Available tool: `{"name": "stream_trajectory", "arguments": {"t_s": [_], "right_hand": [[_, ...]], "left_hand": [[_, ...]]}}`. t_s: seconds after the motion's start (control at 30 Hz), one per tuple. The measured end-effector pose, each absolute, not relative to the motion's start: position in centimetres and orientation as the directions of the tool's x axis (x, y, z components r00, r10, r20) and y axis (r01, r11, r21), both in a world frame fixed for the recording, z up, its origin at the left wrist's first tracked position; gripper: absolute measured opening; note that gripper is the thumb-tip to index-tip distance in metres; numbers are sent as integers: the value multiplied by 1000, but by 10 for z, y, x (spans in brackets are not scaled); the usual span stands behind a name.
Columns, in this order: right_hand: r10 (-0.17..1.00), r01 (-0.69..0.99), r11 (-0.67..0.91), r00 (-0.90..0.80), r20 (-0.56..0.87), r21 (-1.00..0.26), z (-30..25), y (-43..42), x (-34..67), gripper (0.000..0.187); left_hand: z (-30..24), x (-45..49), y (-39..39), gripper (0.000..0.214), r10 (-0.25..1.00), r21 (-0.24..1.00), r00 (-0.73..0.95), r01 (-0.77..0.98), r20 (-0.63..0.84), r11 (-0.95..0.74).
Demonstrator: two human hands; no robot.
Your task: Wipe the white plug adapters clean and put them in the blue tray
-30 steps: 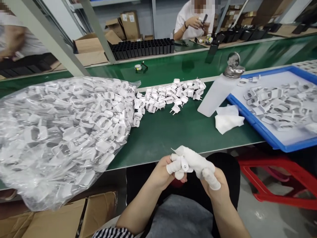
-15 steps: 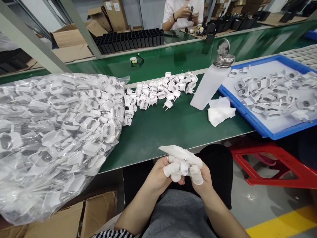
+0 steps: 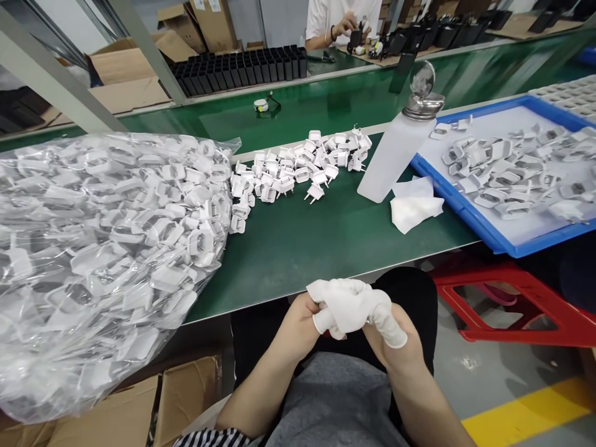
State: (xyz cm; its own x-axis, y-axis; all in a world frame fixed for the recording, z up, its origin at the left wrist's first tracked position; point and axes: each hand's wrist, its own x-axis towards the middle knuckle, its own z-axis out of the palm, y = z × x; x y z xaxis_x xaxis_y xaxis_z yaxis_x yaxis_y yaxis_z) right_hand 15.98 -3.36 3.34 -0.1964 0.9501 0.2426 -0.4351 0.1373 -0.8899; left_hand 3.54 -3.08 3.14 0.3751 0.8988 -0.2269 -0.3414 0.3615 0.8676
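Low over my lap, my left hand and my right hand come together, closed around a white cloth wipe. White finger cots cover several of my fingertips. The wipe is folded over what lies between the fingers; the white plug casing seen there a moment ago is now hidden. Ahead on the green bench lies a loose pile of white two-pin plug casings. To their right stands a frosted dispenser bottle with its metal lid up. Beside it lie more folded wipes.
A big clear bag of plug casings fills the left side. A blue-rimmed tray with more casings sits right, above a red stool. Across the green belt are black casings and a co-worker's hand. Cardboard boxes lie below left.
The wipe has come down over the plug casing, covering its pins. My right hand has shifted slightly right. Across the bench, the co-worker's hands have lowered, and a small part on the belt moved right.
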Motion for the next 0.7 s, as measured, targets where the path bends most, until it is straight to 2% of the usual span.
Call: {"name": "stream_trajectory", "arguments": {"t_s": [0.1, 0.17, 0.23, 0.3, 0.37, 0.47, 0.53, 0.6, 0.7], "right_hand": [[970, -500, 77, -164, 181, -863, 42, -30, 160, 31], [988, -480, 110, -42, 148, -870, 41, -33, 158, 36], [972, -383, 228, 138, 189, -895, 36, -39, 155, 38], [911, -168, 376, 249, 330, -911, 29, -46, 155, 36], [865, 70, 472, 155, 477, -879, 25, -50, 156, 39], [818, 286, 571, -114, 564, -770, 28, -49, 157, 53], [784, 338, 615, -163, 599, -713, 32, -46, 156, 49], [776, 340, 620, -132, 617, -707, 36, -44, 154, 43], [770, 294, 629, -110, 629, -719, 35, -43, 156, 36]], "left_hand": [[33, 35, -30, 28, 918, 823, 342, -449, -203, 349], [35, 34, -29, 28, 942, 813, 289, -499, -171, 300], [35, 34, -28, 27, 959, 814, 245, -523, -143, 255], [34, 33, -28, 26, 972, 827, 211, -524, -107, 204], [33, 33, -29, 22, 984, 863, 170, -486, -59, 136], [33, 37, -32, 14, 996, 944, 85, -331, 27, 2], [35, 41, -36, 10, 994, 972, 36, -216, 101, -91], [37, 45, -40, 12, 984, 971, 7, -162, 179, -176], [36, 48, -43, 15, 980, 960, -6, -201, 197, -194]]}}
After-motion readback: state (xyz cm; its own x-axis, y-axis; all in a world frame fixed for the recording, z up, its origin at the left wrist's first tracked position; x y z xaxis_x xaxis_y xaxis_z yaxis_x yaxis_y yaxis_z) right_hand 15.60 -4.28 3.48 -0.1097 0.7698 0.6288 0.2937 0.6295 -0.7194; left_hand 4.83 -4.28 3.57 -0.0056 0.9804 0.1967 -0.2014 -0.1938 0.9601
